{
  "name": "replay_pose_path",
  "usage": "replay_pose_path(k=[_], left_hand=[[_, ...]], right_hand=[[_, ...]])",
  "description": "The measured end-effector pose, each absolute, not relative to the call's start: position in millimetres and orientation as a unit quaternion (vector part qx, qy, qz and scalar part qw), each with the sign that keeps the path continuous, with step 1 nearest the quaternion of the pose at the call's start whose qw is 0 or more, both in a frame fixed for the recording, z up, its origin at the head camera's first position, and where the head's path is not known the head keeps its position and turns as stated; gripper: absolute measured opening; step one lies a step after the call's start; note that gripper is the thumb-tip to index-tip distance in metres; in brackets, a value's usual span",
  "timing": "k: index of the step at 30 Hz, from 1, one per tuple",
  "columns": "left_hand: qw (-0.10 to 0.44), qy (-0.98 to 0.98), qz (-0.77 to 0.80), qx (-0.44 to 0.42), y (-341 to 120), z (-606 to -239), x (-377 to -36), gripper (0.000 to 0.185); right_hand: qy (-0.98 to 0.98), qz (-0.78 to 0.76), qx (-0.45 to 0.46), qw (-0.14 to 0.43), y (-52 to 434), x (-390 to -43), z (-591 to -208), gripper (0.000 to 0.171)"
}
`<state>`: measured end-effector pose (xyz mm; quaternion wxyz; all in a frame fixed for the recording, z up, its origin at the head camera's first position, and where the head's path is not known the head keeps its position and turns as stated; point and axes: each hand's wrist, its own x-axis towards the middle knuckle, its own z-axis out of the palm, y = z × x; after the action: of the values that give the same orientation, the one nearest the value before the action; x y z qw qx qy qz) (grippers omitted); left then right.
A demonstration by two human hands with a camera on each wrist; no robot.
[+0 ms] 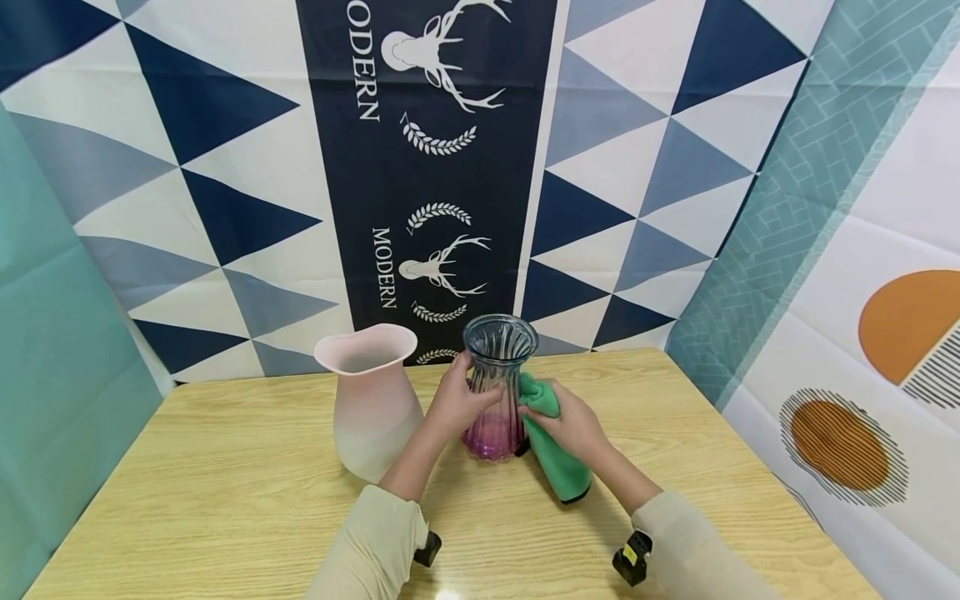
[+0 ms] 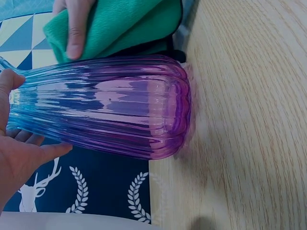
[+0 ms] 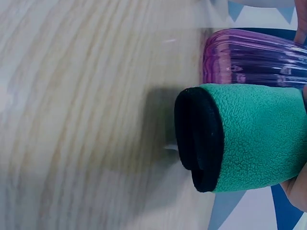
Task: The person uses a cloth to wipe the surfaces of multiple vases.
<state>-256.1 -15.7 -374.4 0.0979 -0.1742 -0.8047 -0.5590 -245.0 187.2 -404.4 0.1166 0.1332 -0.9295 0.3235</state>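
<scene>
A ribbed glass vase (image 1: 492,421), blue at the rim and purple at the base, stands upright on the wooden table. My left hand (image 1: 459,398) grips it round the narrow upper part, as the left wrist view also shows. On the vase's right side, my right hand (image 1: 567,422) holds a folded green cloth (image 1: 558,462) with dark edging. In the left wrist view the cloth (image 2: 139,26) lies along the glass. The right wrist view shows the folded cloth (image 3: 259,136) close up, with the purple base (image 3: 249,57) behind it.
Left of the glass vase stands a larger pale pink and white vase (image 1: 375,417) with a wavy rim, close to my left forearm. A patterned cloth backdrop (image 1: 442,192) rises behind the table (image 1: 247,492). A printed side panel (image 1: 832,375) borders the right.
</scene>
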Motion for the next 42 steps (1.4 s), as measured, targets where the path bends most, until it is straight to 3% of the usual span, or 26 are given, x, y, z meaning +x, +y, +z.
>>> replay_pose_path(k=[16, 31, 42], left_hand=[[0.083, -0.804, -0.563, -0.170, -16.6, -373.3, -256.0, 0.064], [0.089, -0.805, -0.560, -0.174, -16.0, -372.0, -256.3, 0.064], [0.095, -0.806, -0.557, -0.175, -14.6, -372.1, -256.1, 0.062]], right_hand=[[-0.941, 0.298, 0.139, 0.082, 194.3, -243.3, -416.5, 0.054], [-0.890, 0.397, 0.134, 0.178, 186.6, -246.2, -386.9, 0.053], [-0.874, 0.436, 0.113, 0.182, 179.0, -253.0, -366.9, 0.049]])
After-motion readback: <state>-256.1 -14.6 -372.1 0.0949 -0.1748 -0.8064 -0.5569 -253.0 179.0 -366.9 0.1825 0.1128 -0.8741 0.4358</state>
